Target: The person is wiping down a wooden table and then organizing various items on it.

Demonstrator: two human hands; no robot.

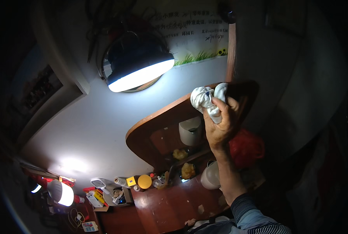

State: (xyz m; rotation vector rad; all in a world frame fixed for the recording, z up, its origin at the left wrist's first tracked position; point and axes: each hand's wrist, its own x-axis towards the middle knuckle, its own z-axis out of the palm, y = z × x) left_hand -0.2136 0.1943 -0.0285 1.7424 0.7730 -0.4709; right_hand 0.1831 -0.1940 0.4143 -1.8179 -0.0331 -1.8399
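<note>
My right hand (223, 121) grips a bunched white cloth (203, 98) against the top edge of a wooden mirror frame (159, 115). Part of the cloth sticks up past my thumb, and a small dark blue patch shows in its folds. Beneath the hand, the mirror glass (163, 140) reflects a beige container and a yellow lump. My forearm, in a striped sleeve, rises from the lower right and hides part of the mirror. My left hand is out of view.
A lit lamp (140, 64) hangs by the wall; a second (64, 194) glows lower left. On the reddish wooden tabletop (162, 207) stand a beige container (211, 175), a yellow lumpy object (188, 171), a yellow round lid (144, 182) and a cardboard box (127, 197). A red plastic bag (247, 147) lies right.
</note>
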